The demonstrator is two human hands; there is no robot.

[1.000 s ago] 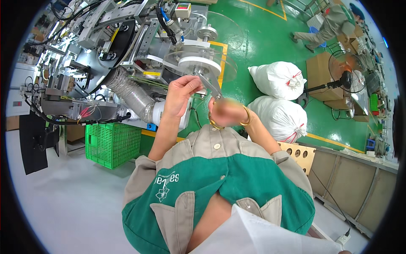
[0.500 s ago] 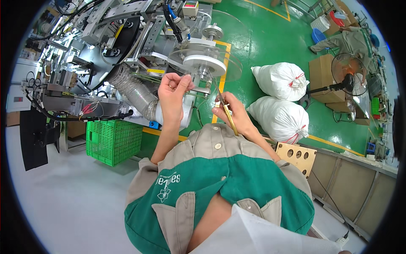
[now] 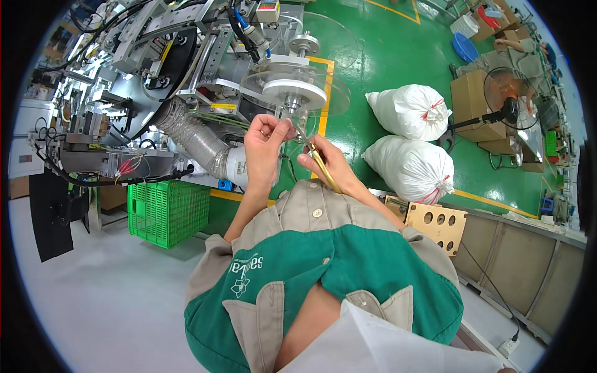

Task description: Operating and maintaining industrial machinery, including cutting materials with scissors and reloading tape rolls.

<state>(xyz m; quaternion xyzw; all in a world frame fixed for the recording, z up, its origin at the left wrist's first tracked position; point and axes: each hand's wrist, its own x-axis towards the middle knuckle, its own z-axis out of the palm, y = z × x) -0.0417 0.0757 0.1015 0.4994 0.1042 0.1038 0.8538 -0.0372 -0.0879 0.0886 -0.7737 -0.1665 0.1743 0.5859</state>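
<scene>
The scissor handles (image 3: 324, 166) seem gold, the crate (image 3: 168, 214) green.

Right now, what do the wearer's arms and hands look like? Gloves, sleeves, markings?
No gloves on the left hand or right hand. Both forearms are bare. Loose beige-grey sleeves end around the elbows and join green shoulder panels. No markings visible on the sleeves. Whether a ring is worn is too small to tell.
</scene>
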